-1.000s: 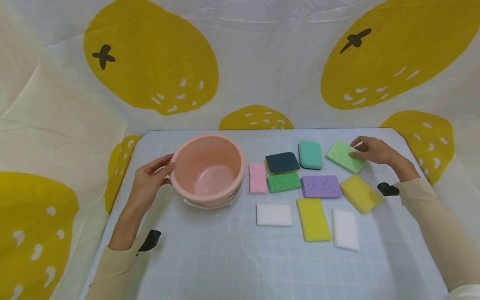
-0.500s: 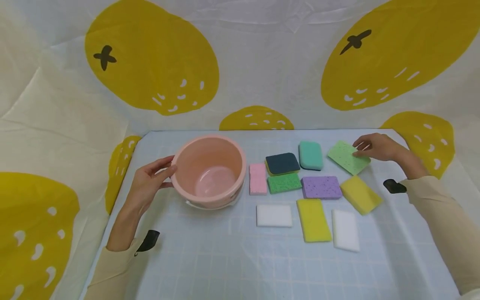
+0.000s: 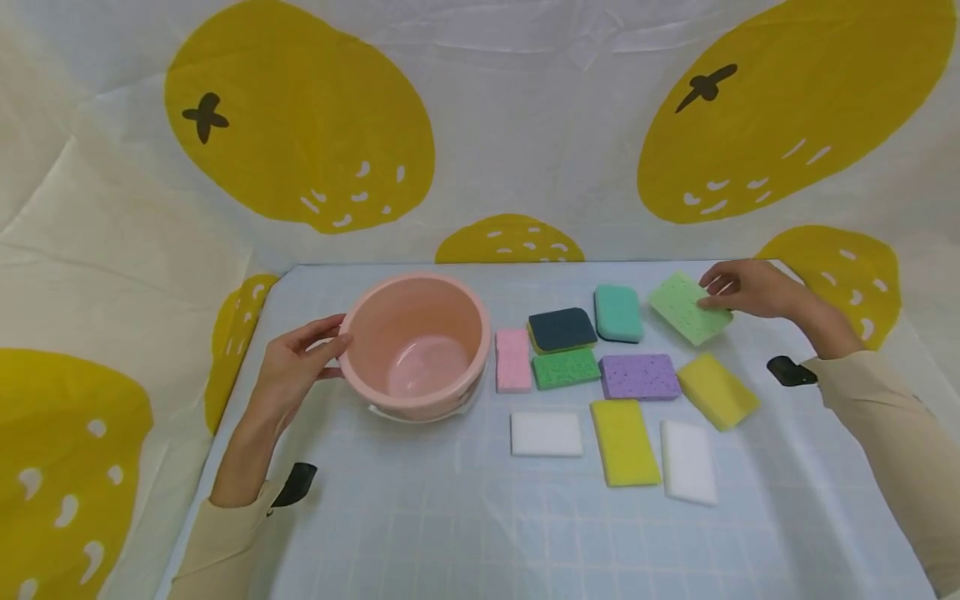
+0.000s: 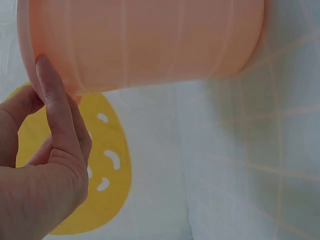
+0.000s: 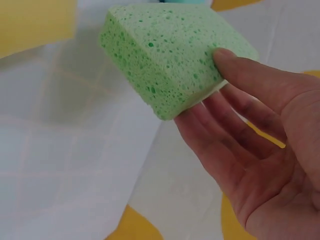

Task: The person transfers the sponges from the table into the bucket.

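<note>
A pink bucket (image 3: 416, 400) stands upright at the left of the table. My left hand (image 3: 292, 367) pinches its rim on the left side; in the left wrist view the fingers (image 4: 55, 105) lie against the bucket wall (image 4: 150, 45) just below the rim. At the far right, my right hand (image 3: 753, 290) grips a light green sponge (image 3: 686, 308) by its right end. The right wrist view has the thumb on top of this porous sponge (image 5: 170, 45) and the other fingers underneath, and it is tilted, raised off the table.
Between bucket and right hand lie a pink sponge (image 3: 513, 360), a dark-topped sponge (image 3: 562, 330), a teal sponge (image 3: 618, 313), a green sponge (image 3: 566, 368), a purple sponge (image 3: 640, 377), yellow sponges (image 3: 626, 443) and white sponges (image 3: 546, 434). A patterned cloth (image 3: 525, 125) hangs behind.
My right hand has lifted the light green sponge a little off the table, tilting it. The left hand stays at the bucket's rim.
</note>
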The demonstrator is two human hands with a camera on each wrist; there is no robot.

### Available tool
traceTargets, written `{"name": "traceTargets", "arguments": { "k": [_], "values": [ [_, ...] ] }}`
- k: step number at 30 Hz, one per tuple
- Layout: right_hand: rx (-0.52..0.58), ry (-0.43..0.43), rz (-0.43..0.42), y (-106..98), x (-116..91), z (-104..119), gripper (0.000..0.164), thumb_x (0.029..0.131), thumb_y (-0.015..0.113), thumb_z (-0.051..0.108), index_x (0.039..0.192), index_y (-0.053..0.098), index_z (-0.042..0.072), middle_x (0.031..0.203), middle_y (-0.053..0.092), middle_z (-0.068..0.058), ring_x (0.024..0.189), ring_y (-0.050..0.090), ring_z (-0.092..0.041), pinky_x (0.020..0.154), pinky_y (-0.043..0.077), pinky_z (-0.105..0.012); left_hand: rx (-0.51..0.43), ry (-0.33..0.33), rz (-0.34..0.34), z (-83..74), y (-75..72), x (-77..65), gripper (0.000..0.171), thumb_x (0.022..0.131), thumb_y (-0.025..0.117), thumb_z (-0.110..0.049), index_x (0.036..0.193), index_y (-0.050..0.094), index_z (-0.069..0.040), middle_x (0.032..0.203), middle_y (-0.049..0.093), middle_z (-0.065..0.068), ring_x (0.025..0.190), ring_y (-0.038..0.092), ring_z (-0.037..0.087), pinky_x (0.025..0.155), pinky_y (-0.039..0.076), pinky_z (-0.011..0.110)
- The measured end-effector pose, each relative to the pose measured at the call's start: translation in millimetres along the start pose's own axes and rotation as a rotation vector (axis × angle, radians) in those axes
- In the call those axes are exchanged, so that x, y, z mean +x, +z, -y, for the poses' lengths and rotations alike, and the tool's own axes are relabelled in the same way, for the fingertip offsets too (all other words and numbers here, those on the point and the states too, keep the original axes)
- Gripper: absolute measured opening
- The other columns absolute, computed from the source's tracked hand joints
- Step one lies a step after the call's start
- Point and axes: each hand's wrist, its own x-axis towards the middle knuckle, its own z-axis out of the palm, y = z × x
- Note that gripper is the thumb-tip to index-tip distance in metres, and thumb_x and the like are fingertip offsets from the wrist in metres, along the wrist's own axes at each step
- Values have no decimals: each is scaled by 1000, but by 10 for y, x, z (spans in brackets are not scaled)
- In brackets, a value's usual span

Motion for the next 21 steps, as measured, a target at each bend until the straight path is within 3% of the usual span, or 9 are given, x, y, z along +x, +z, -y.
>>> {"name": "traceTargets", "arguments": {
  "k": [21],
  "values": [
    [-28,-83,-53,-134,64,578,39,90,83,21,118,67,-1,108,71,-14,101,68,-33,75,51,-17,22,-54,-16,-45,10,0,62,95,73,-42,147,58,-13,138,60,9,102,67,13,79,61,28]
  ]
}}
